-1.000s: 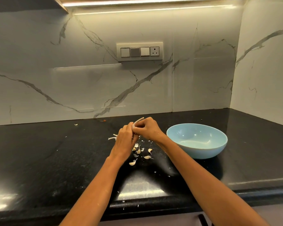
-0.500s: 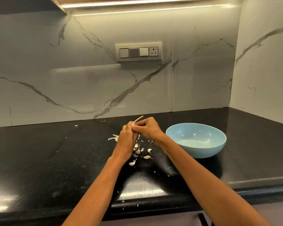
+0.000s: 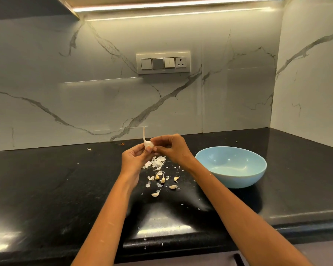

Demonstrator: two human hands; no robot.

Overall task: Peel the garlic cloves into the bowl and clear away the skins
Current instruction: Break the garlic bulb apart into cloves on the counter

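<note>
My left hand (image 3: 133, 158) holds a small white garlic piece (image 3: 147, 143) with a long stem pointing up, above the black counter. My right hand (image 3: 169, 148) pinches at its right side with curled fingers. Below the hands lies a pile of white garlic skins (image 3: 155, 162). Several unpeeled garlic cloves (image 3: 162, 179) are scattered on the counter nearer to me. A light blue bowl (image 3: 231, 167) stands to the right of my right hand, with nothing visible inside.
The black stone counter (image 3: 46, 189) runs to a marble backsplash and a side wall at the right. Small skin flakes (image 3: 89, 149) lie scattered, some near the front edge (image 3: 145, 244). A switch panel (image 3: 163, 62) is on the wall.
The hands have parted slightly and turned, so the garlic piece now shows between them with its stem upright. The skin pile under the hands has come into view.
</note>
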